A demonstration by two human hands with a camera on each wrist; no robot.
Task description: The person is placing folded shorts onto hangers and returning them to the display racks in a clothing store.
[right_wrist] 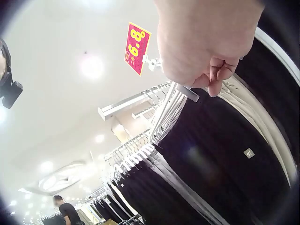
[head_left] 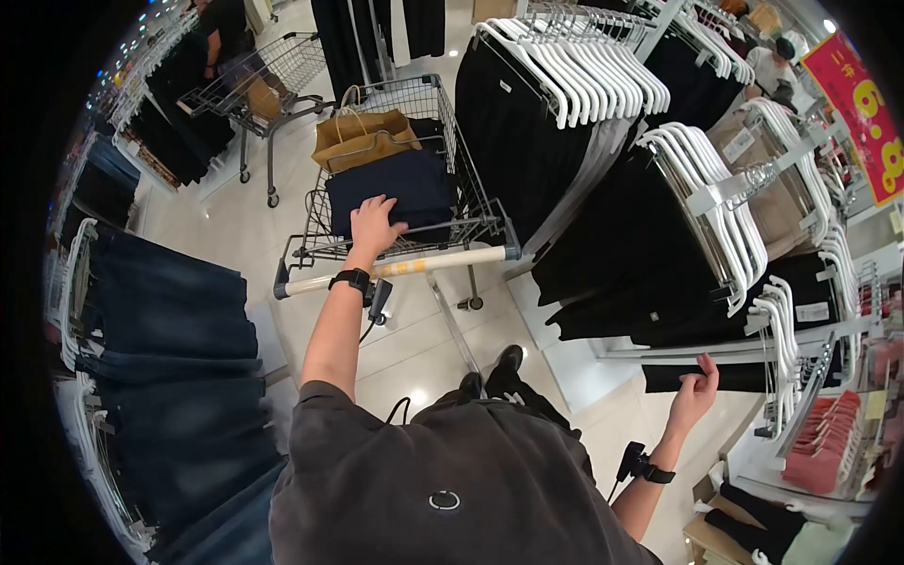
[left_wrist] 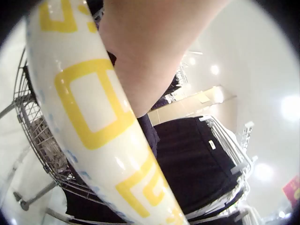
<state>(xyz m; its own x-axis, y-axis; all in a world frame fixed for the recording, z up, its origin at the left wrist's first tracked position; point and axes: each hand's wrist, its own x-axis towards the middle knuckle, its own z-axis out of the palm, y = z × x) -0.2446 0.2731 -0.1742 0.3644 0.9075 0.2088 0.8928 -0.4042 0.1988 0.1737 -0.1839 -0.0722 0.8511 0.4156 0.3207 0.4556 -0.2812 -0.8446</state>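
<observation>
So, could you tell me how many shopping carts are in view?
2: the near cart, where the left hand rests on a dark garment; the far cart, upper left. Others may be hidden.

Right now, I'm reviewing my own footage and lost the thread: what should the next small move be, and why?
Probably grip the folded navy garment and lift it from the cart: the left hand rests flat on it, and the right hand, seemingly holding nothing, hovers by the hanging black garments.
</observation>
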